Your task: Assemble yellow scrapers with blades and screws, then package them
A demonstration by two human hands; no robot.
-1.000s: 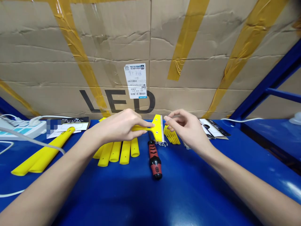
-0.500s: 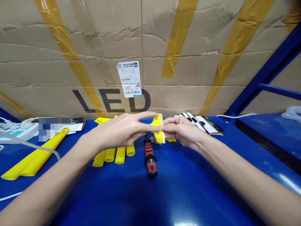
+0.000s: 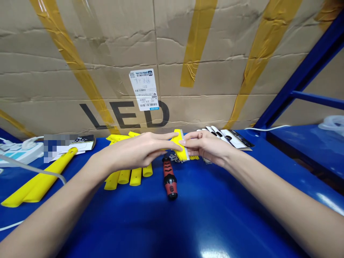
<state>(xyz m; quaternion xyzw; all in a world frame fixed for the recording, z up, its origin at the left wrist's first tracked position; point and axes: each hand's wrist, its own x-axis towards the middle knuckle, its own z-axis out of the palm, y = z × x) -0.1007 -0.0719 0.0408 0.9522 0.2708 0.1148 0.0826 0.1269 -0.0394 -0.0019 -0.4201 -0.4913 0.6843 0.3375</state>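
Between my two hands, above the blue tabletop, is a yellow scraper head (image 3: 179, 148) with a pale straight blade strip along its right edge. My left hand (image 3: 146, 147) grips it from the left, fingers stretched across its face. From the right, the thumb and fingers of my right hand (image 3: 204, 146) pinch the blade edge. Just below lies a red and black screwdriver (image 3: 170, 181), its tip end hidden behind my left fingers. Small metal nuts or rings (image 3: 176, 158) rest partly behind the scraper head. Several yellow handles (image 3: 135, 176) lie under my left hand.
More yellow handles (image 3: 43, 179) lie at the left beside a power strip (image 3: 20, 157) and cables. Printed cards (image 3: 236, 139) are stacked at the back right. A large cardboard box (image 3: 107, 79) stands behind, with a blue metal frame (image 3: 298, 68) on the right.
The scraper head has turned slightly in my hands; the two dark holes seen on its face before no longer show. The whole view has shifted a little.
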